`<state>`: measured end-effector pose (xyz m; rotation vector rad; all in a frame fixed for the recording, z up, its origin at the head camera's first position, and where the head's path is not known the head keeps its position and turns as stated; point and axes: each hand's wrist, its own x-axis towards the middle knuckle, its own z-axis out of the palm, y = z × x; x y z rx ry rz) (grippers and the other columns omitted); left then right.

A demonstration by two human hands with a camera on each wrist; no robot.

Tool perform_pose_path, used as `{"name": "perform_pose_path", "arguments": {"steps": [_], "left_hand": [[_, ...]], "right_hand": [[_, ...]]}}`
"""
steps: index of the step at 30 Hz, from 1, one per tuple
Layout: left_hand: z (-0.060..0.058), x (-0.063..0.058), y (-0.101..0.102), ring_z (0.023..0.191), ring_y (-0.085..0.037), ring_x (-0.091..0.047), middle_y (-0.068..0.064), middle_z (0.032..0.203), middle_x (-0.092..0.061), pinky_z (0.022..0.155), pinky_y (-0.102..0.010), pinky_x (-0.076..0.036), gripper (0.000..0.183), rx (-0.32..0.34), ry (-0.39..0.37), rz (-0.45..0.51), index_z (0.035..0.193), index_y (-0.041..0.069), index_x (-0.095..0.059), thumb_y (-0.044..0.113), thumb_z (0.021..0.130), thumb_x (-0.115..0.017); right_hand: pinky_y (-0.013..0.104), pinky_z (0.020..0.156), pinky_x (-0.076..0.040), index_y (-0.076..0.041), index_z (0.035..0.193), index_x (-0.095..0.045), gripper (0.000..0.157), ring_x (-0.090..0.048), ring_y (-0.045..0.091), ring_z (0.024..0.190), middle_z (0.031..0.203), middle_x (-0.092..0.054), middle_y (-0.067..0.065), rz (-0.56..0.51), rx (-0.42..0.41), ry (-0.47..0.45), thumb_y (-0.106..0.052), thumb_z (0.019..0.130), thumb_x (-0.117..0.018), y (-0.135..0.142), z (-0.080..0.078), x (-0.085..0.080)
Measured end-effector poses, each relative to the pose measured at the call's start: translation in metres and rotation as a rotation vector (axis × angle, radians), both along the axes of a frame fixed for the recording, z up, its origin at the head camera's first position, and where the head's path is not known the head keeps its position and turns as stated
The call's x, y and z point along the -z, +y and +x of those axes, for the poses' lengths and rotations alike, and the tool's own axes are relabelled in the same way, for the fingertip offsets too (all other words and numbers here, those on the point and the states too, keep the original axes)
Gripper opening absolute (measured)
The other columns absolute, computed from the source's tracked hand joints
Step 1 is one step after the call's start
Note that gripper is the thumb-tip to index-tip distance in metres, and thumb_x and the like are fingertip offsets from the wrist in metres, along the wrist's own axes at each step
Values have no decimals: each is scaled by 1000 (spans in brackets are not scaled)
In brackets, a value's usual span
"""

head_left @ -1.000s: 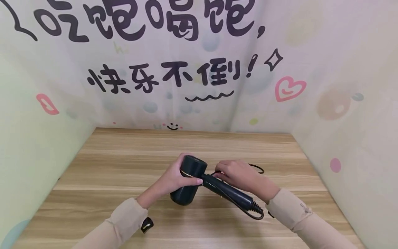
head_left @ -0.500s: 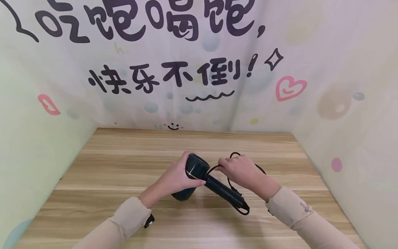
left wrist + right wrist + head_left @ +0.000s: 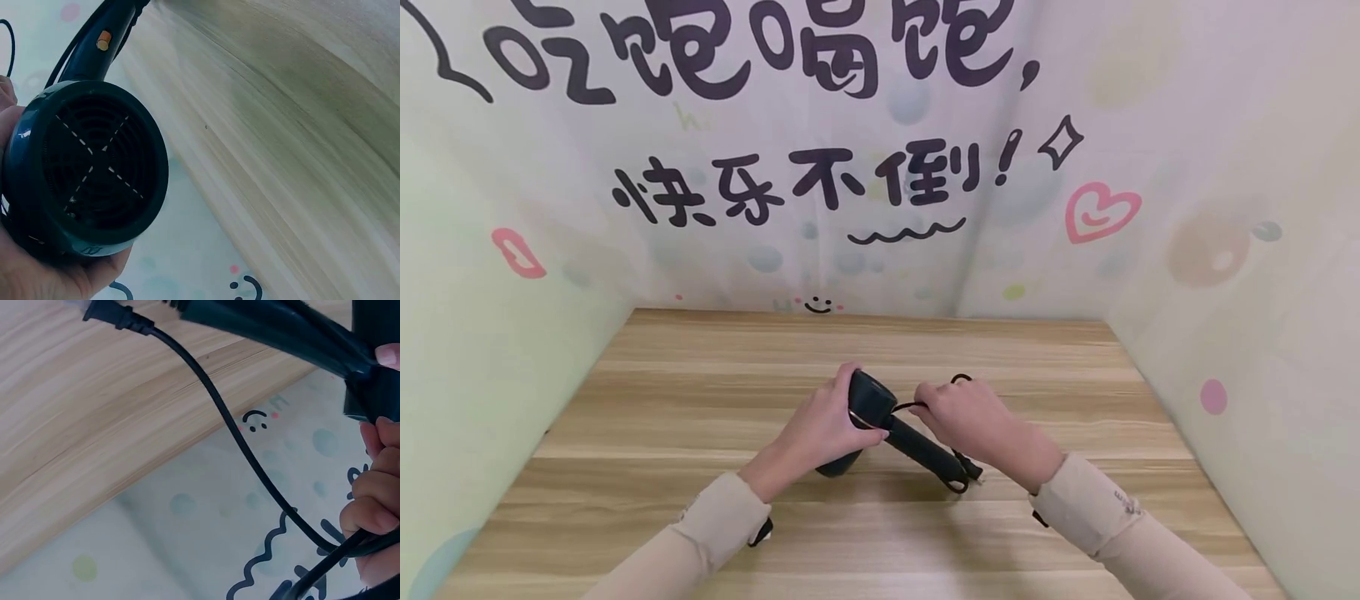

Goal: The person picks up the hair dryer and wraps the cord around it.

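In the head view my left hand grips the barrel of a dark green hair dryer, thumb across the front near the handle joint. The handle slopes down to the right. The left wrist view shows the round intake grille and an orange button on the handle. My right hand holds the black power cord close beside the barrel. In the right wrist view its curled fingers clasp the cord, and the two-pin plug hangs free on a loose length near the handle's end.
Beneath both hands lies a wood-grain table. A printed white backdrop with dark lettering rises along its far edge, and pale side panels stand left and right.
The handle's lower end has swung up and left, away from me. My right hand has gathered more cord near the barrel, and the plug now shows beside the handle's end.
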<state>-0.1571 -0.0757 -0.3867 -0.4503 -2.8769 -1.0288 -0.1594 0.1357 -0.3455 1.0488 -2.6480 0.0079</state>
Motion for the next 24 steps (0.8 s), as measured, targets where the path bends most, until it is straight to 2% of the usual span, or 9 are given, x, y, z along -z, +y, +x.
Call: {"name": "perform_pose_path", "arguments": {"steps": [10, 19, 24], "left_hand": [[-6, 0, -3, 68, -20, -60, -15, 93, -62, 57, -28, -50, 88, -87, -36, -4, 132, 5, -33, 44, 68, -78], [-16, 1, -7, 73, -23, -61, -15, 96, -62, 62, -32, -52, 90, -171, -37, -6, 134, 6, -31, 45, 68, -78], [-18, 2, -9, 74, -23, -61, -16, 97, -62, 61, -32, -52, 91, -183, -71, -1, 136, 6, -30, 46, 68, -77]], "right_hand": [[20, 38, -28, -14, 81, -64, 15, -40, 5, 41, 57, -57, -8, -15, 61, -7, -28, 89, -62, -4, 8, -7], [23, 38, -31, -15, 75, -61, 19, -36, 8, 40, 50, -48, -9, -44, 234, -27, -29, 87, -64, -6, 13, -4], [25, 41, -34, -15, 76, -61, 18, -40, 9, 44, 51, -47, -11, -70, 261, -105, -29, 88, -63, -8, 17, -2]]}}
